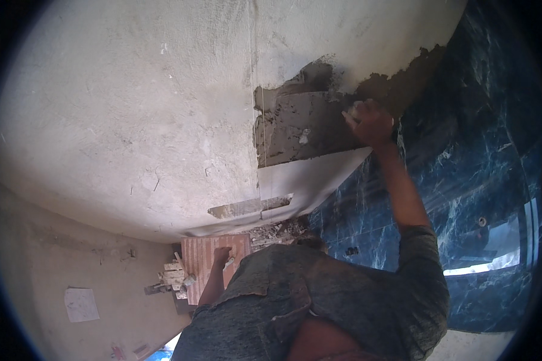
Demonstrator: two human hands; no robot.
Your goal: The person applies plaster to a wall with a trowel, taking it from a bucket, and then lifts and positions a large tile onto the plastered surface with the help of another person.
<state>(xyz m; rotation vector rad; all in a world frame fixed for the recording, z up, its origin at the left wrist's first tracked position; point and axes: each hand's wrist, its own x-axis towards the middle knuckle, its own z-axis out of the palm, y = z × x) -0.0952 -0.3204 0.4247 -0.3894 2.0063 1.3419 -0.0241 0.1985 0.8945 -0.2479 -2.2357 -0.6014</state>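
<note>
Mortar (301, 123) covers a patch of the plastered wall (132, 120); at the patch's right edge the right hand (370, 123) presses, fingers curled, whether holding something I cannot tell. Below the patch, the left hand (223, 255) rests with fingers bent on a reddish tile (208, 253).

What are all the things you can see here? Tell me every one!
plaster wall: one, pale grey-white, fills the upper left.
wet mortar patch: one, brown-grey, on the wall at upper middle.
marble tiles: several, dark blue with white veins, on the right.
ridged tile: one, reddish, low in the middle, under the left hand.
tile scraps: a small pile, pale, left of the ridged tile.
rubble: a heap, grey, at the foot of the wall.
paper sheet: one, white, on the floor at lower left.
shirt: one, grey-blue, bottom middle.
left hand: rests on the ridged tile.
right hand: raised at the mortar's edge; what it holds is unclear.
</note>
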